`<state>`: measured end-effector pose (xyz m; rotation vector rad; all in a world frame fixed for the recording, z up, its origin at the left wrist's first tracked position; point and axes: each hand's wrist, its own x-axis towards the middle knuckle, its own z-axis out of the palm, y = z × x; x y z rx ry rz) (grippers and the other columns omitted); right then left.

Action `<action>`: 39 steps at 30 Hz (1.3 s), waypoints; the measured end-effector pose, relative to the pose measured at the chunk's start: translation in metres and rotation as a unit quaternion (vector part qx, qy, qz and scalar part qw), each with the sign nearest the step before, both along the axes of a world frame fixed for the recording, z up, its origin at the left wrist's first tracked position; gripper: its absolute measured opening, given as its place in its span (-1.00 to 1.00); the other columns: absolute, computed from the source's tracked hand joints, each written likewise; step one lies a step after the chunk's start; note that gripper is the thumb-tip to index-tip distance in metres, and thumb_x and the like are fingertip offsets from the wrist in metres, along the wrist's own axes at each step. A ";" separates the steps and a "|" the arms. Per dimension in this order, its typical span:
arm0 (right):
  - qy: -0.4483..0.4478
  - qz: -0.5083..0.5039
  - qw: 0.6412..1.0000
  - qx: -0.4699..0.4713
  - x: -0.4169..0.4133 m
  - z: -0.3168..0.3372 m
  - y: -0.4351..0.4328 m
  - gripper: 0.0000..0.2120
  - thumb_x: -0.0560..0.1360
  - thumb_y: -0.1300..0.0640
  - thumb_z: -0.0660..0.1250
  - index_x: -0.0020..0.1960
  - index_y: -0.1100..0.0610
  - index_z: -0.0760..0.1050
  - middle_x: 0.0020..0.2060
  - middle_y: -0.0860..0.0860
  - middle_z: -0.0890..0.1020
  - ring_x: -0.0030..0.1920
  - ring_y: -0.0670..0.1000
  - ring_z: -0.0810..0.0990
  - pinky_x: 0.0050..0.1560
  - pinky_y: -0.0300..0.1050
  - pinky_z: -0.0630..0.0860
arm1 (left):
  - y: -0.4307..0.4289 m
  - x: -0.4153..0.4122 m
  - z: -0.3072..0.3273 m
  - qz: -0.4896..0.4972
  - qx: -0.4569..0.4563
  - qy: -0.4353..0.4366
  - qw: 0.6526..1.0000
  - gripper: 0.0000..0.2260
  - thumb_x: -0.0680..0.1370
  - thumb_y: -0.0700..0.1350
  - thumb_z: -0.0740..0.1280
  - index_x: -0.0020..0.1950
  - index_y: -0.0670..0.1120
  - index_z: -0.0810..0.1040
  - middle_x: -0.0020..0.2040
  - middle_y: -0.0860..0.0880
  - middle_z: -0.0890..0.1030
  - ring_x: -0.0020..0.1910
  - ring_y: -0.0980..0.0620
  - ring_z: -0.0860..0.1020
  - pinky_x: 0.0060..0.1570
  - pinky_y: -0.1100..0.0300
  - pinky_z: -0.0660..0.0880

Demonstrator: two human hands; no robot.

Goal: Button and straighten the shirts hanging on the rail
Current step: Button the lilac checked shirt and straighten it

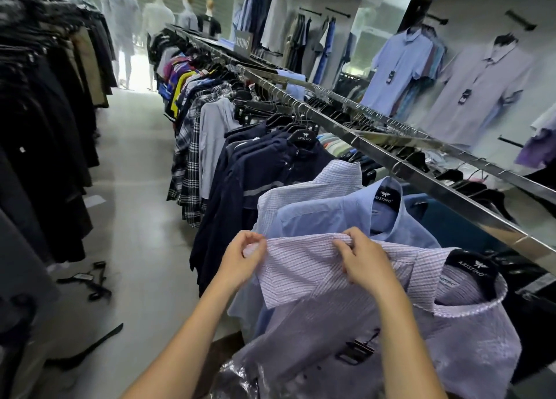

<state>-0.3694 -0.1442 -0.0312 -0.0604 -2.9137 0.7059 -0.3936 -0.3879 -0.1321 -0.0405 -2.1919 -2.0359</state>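
A pink-and-white checked shirt hangs nearest me on a black hanger from the long metal rail. My left hand pinches the left end of its raised front edge. My right hand pinches the same edge further right, fingers curled over the fold. Just behind hang a light blue shirt and a white checked shirt. A lilac striped shirt with a price tag lies in front, at the lower right.
Navy, plaid and coloured shirts fill the rail further along. A rack of dark jackets lines the left side of the aisle. Loose black hangers lie on the pale floor. Polo shirts hang on the right wall.
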 end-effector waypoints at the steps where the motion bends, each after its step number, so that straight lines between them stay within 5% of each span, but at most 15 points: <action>1: -0.001 0.000 1.000 -0.003 0.000 0.000 0.000 -0.84 0.64 -0.15 0.17 -0.03 -0.09 0.38 -0.27 -0.05 0.64 -0.25 0.05 0.62 -0.11 0.02 0.56 | 0.004 0.002 -0.003 -0.035 0.008 -0.004 0.999 -0.76 0.51 -0.06 0.48 0.13 0.01 0.54 0.09 0.09 0.64 0.11 0.20 0.59 0.07 0.35 0.50; 3: -0.007 0.001 1.000 -0.008 0.000 -0.001 0.001 -0.84 0.64 -0.15 0.16 -0.02 -0.09 0.38 -0.26 -0.05 0.65 -0.24 0.06 0.63 -0.11 0.02 0.57 | 0.012 0.004 -0.012 -0.051 -0.030 0.004 0.998 -0.70 0.44 -0.07 0.55 0.11 0.08 0.57 0.01 0.16 0.66 0.03 0.30 0.60 0.03 0.33 0.51; 6: -0.017 0.001 1.000 0.001 0.001 -0.004 0.005 -0.85 0.64 -0.15 0.18 0.02 -0.08 0.39 -0.23 -0.05 0.65 -0.21 0.07 0.63 -0.08 0.03 0.58 | 0.012 0.001 -0.020 -0.002 -0.112 0.039 0.993 -0.81 0.53 -0.12 0.45 -0.19 0.18 0.65 -0.23 0.29 0.67 -0.19 0.37 0.59 -0.13 0.35 0.46; 10: -0.021 0.003 1.000 -0.002 0.002 -0.007 0.010 -0.85 0.63 -0.13 0.21 0.01 -0.06 0.40 -0.27 -0.05 0.65 -0.22 0.06 0.63 -0.07 0.05 0.59 | 0.006 -0.006 -0.013 0.037 -0.162 0.041 0.985 -0.85 0.56 -0.13 0.41 -0.16 0.08 0.69 -0.31 0.27 0.64 -0.23 0.36 0.58 -0.20 0.43 0.42; 12: -0.019 0.001 1.000 -0.009 0.002 -0.009 0.010 -0.84 0.63 -0.14 0.19 -0.02 -0.08 0.40 -0.29 -0.05 0.66 -0.21 0.09 0.64 -0.06 0.08 0.60 | 0.011 -0.008 -0.005 0.020 -0.219 0.039 0.975 -0.95 0.54 -0.06 0.43 -0.05 0.05 0.70 -0.16 0.20 0.67 -0.12 0.27 0.59 -0.03 0.27 0.49; 17: -0.014 0.000 1.000 -0.009 0.002 -0.014 0.009 -0.83 0.62 -0.16 0.18 -0.02 -0.08 0.40 -0.28 -0.02 0.67 -0.17 0.13 0.64 -0.02 0.11 0.57 | 0.063 0.003 0.034 -0.143 -0.281 0.104 0.943 -0.28 0.36 0.25 0.52 0.45 0.04 0.42 0.33 0.16 0.50 0.32 0.21 0.41 0.35 0.24 0.32; 19: -0.017 0.001 1.000 -0.010 0.003 -0.014 0.010 -0.82 0.60 -0.18 0.19 -0.01 -0.08 0.40 -0.21 0.01 0.69 -0.17 0.17 0.65 -0.02 0.09 0.57 | 0.086 -0.001 0.045 -0.159 -0.298 0.133 0.932 -0.43 0.44 0.18 0.47 0.39 0.04 0.47 0.28 0.11 0.57 0.28 0.14 0.48 0.26 0.19 0.42; 22: -0.015 -0.003 1.000 -0.011 0.006 -0.015 0.011 -0.82 0.59 -0.16 0.20 0.00 -0.06 0.41 -0.19 0.03 0.69 -0.18 0.18 0.65 -0.02 0.06 0.58 | 0.098 -0.007 0.053 -0.158 -0.356 0.175 0.904 -0.91 0.58 0.00 0.33 -0.04 0.01 0.57 -0.12 -0.01 0.66 -0.04 -0.09 0.59 -0.17 0.09 0.45; 26: -0.014 -0.013 1.000 0.008 0.009 -0.017 0.012 -0.82 0.61 -0.14 0.20 0.02 -0.05 0.43 -0.14 0.01 0.67 -0.06 0.14 0.62 0.01 0.05 0.54 | 0.086 -0.011 0.035 -0.144 -0.390 0.168 0.894 -0.81 0.58 -0.04 0.25 -0.19 -0.04 0.55 -0.24 -0.09 0.65 -0.18 -0.18 0.57 -0.19 -0.03 0.52; 31: -0.008 -0.019 1.000 0.006 0.013 -0.016 0.006 -0.80 0.63 -0.10 0.21 0.09 0.00 0.47 -0.04 0.02 0.65 0.02 0.14 0.58 0.01 0.04 0.50 | 0.066 -0.007 0.007 -0.107 -0.347 0.097 0.927 -0.97 0.37 -0.13 0.20 -0.28 -0.02 0.40 -0.43 0.03 0.46 -0.32 -0.08 0.47 -0.27 0.09 0.47; 35: -0.014 -0.020 1.000 -0.011 0.012 -0.015 0.004 -0.81 0.62 -0.13 0.19 0.06 -0.04 0.46 -0.13 -0.02 0.66 -0.05 0.09 0.60 0.01 0.05 0.53 | 0.056 -0.007 0.004 -0.082 -0.313 0.060 0.944 -0.77 0.37 -0.28 0.23 -0.37 0.03 0.29 -0.46 0.06 0.38 -0.40 0.05 0.38 -0.34 0.13 0.33; 39: -0.009 -0.015 1.000 -0.016 0.011 -0.015 0.004 -0.81 0.62 -0.15 0.18 0.04 -0.05 0.44 -0.19 -0.02 0.67 -0.09 0.07 0.63 0.02 0.06 0.56 | 0.038 -0.015 -0.015 -0.081 -0.275 -0.013 0.958 -0.87 0.42 -0.20 0.30 -0.29 0.01 0.50 -0.34 0.05 0.56 -0.28 0.04 0.52 -0.24 0.17 0.44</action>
